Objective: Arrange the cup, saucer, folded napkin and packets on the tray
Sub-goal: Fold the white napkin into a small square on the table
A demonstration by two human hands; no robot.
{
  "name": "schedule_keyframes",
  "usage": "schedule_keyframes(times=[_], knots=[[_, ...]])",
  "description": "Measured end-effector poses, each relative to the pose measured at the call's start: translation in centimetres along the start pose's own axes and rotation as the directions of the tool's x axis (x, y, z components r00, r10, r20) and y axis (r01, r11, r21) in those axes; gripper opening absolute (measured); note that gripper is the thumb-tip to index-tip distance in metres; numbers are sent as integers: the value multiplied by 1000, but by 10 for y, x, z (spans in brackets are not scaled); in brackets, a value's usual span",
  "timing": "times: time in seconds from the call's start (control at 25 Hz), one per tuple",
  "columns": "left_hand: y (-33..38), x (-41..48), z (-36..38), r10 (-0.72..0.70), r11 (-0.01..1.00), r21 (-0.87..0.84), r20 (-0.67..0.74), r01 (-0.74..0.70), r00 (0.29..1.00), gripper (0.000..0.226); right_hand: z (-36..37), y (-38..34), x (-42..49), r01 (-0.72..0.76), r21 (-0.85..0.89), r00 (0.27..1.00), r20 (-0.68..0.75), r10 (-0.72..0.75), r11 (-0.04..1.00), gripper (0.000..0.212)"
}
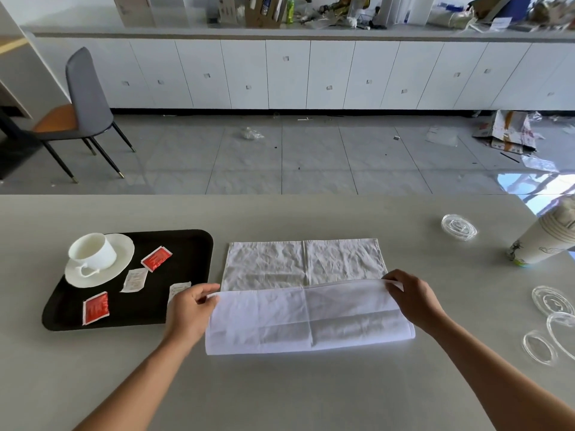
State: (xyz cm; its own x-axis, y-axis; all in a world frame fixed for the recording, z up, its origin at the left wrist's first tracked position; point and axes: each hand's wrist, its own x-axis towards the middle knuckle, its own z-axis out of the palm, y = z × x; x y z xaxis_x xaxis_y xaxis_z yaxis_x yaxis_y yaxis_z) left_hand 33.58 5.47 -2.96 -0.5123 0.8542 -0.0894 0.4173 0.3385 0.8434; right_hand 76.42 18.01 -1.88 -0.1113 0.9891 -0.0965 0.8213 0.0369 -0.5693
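Observation:
A white cloth napkin point(303, 293) lies on the grey table right of the black tray point(193, 244). Its near half is lifted and folded over toward the far edge. My left hand point(189, 309) pinches the left corner of the raised edge, and my right hand point(413, 298) pinches the right corner. On the tray's far left a white cup point(91, 251) stands on a white saucer point(119, 259). Two red packets point(156, 258) point(95, 307) and two white packets point(134, 279) point(179, 289) lie loose on the tray.
A stack of paper cups point(543, 241) lies tilted at the table's right edge. Several clear plastic lids point(459, 227) point(552, 301) point(539, 348) are scattered near it. Beyond the table are a tiled floor, a grey chair point(87, 98) and white cabinets.

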Motion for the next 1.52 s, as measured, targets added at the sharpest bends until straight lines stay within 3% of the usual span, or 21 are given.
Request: schedule_keyframes(times=[0.24, 0.56, 0.84, 1.12, 1.52], knots=[[23, 53, 2, 16, 999, 30, -16, -16, 1000, 18, 0, -14, 52, -69, 32, 998, -8, 70, 997, 10], [37, 125, 31, -74, 997, 0, -51, 74, 996, 8, 20, -7, 117, -219, 50, 975, -18, 220, 974, 8], [31, 161, 53, -109, 980, 166, -34, 114, 993, 6, 34, -8, 149, -247, -48, 968, -46, 245, 968, 10], [24, 162, 66, 32, 874, 485, 8, -33, 999, 13, 39, -11, 154, -207, -102, 977, -68, 201, 973, 11], [16, 158, 60, 79, 833, 542, 88, -114, 993, 11, 40, -10, 151, -232, -85, 972, -67, 227, 969, 8]])
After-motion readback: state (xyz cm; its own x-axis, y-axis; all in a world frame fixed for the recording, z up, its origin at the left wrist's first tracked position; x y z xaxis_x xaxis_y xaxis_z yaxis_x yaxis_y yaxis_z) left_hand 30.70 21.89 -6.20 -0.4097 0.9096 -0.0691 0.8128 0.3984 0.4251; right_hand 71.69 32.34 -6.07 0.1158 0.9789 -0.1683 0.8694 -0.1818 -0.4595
